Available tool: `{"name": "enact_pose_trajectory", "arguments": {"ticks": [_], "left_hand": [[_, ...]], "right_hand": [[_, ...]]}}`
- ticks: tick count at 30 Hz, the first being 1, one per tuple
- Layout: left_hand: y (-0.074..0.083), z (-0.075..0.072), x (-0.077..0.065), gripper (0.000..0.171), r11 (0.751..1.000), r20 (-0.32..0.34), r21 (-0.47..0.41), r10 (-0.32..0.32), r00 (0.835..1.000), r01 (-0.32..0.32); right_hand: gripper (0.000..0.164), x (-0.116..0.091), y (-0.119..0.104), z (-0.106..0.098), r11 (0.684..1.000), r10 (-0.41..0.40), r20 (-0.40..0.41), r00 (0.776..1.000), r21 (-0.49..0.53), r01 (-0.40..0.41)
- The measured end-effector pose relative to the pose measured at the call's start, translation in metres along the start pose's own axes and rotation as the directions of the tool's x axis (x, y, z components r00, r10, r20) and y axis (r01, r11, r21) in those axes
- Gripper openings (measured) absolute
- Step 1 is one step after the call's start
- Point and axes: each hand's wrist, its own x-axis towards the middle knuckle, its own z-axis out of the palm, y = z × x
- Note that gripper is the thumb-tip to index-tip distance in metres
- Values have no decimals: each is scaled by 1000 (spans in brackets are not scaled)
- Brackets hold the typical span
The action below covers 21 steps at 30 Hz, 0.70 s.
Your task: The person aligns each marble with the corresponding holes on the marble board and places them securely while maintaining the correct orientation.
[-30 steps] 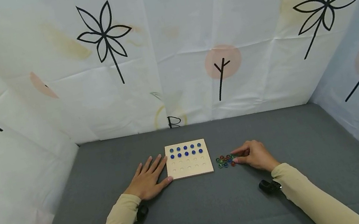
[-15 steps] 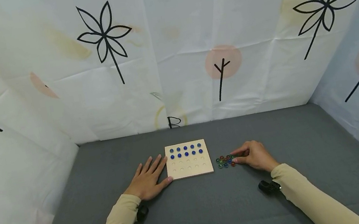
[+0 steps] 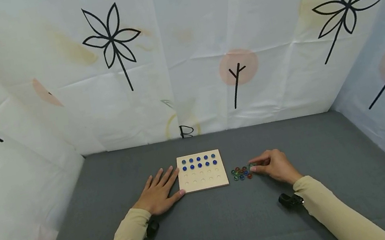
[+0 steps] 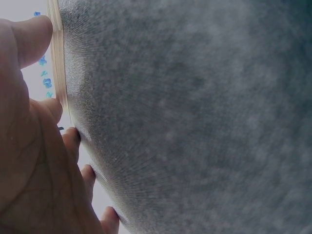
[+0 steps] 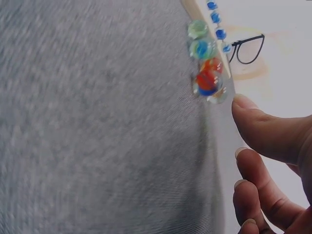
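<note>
A pale wooden board [image 3: 204, 185] with rows of round hollows lies on the table. Its two far rows hold blue marbles [image 3: 199, 165]; the two near rows of hollows are bare. Fingers spread, the left hand [image 3: 156, 193] lies flat at the board's left edge, its thumb and fingertips right at that side. To the right of the board is a small cluster of loose glass marbles [image 3: 241, 172], green, red-brown and blue. Over the cluster's right end, the right hand [image 3: 277, 167] pinches a greenish marble [image 3: 252, 166] between thumb and forefinger; the right wrist view hides this marble.
Dark grey cloth covers the table [image 3: 211, 228]. White fabric walls [image 3: 195, 50] with printed flowers close off the back and both sides. A black wrist device [image 3: 289, 200] sits below the right cuff, another [image 3: 152, 227] below the left.
The right hand has shifted slightly to the right, and a greenish marble now shows at its fingertips. The left hand and the board have kept their places.
</note>
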Motion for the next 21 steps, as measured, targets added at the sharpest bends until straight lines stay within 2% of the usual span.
{"name": "enact_pose_trajectory", "arguments": {"ticks": [13,21], "left_hand": [[0,1,1,77,1000,-5,-20,4,1000,-4],[-4,5,2,80,1000,-25,-25,13,1000,-14]], "right_hand": [[22,0,-26,2,995,-101,-25,995,14,101],[24,3,-37,9,997,-66,-6,998,47,66]]}}
